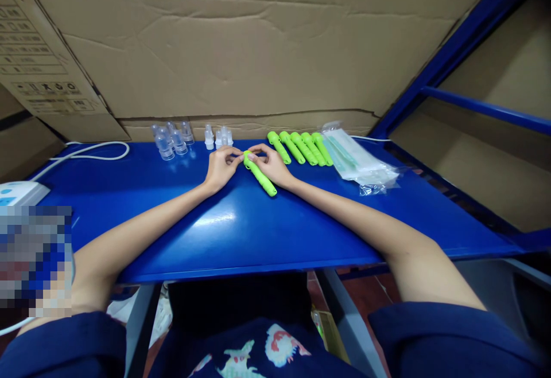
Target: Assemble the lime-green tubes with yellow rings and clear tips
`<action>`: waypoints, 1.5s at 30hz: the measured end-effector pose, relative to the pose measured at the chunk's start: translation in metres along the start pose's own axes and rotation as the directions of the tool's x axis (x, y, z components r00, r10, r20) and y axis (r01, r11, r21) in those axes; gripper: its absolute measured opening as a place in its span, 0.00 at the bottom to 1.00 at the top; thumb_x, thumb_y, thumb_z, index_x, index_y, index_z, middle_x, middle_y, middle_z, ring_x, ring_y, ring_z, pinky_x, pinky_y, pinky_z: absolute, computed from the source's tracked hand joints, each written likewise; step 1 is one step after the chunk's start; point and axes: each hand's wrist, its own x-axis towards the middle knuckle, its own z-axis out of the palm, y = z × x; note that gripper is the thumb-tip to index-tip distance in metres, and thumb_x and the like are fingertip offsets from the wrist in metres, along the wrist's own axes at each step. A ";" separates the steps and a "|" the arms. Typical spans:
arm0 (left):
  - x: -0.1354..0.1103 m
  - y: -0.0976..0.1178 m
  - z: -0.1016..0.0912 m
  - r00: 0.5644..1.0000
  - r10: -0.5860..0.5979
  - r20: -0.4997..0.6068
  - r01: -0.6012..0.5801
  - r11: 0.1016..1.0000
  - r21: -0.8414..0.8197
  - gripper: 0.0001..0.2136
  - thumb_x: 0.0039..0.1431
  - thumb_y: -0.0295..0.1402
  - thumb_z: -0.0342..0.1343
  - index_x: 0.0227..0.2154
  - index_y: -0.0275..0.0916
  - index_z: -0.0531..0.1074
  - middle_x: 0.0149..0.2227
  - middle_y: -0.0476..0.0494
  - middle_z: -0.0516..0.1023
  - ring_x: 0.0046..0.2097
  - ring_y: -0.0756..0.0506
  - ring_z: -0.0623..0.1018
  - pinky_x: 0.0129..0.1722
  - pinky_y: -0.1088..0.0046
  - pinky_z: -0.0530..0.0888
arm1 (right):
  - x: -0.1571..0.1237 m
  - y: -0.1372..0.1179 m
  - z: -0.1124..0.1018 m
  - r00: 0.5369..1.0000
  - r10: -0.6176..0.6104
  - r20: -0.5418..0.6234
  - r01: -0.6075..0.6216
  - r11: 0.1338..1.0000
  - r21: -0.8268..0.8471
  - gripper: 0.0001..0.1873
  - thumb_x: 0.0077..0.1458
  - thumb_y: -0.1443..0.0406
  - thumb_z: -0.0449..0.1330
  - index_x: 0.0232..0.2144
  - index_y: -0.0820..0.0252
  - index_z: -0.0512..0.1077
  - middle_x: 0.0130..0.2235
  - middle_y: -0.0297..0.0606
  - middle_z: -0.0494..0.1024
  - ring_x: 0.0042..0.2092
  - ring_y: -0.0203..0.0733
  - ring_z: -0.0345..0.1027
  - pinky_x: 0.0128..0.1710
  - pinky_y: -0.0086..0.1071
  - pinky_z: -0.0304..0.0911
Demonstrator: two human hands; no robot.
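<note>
While our forearms stretch over the blue surface [241, 229], our left hand [220, 168] and right hand [271, 166] pinch the green tube [260, 176] between them; more green tubes [301, 148] lie just right, clear vials [171, 140] left.

Layout of items on the table [241, 229], head view.
Centre: tube [260, 175] between both hands. Behind it, left to right: vials [171, 139], small caps [217, 136], row of tubes [300, 147], packets [359, 159]. Far left: device [19, 193], with cable [92, 151] behind it.
</note>
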 end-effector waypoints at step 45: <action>0.006 -0.005 -0.001 0.985 -0.098 0.141 0.096 0.995 0.019 0.06 0.59 0.36 0.59 0.35 0.39 0.71 0.35 0.45 0.81 0.37 0.48 0.80 0.37 0.74 0.74 | 0.000 -0.001 0.001 0.999 -0.010 -0.034 0.009 0.999 -0.031 0.26 0.55 0.46 0.62 0.45 0.60 0.73 0.46 0.44 0.80 0.38 0.42 0.77 0.35 0.34 0.74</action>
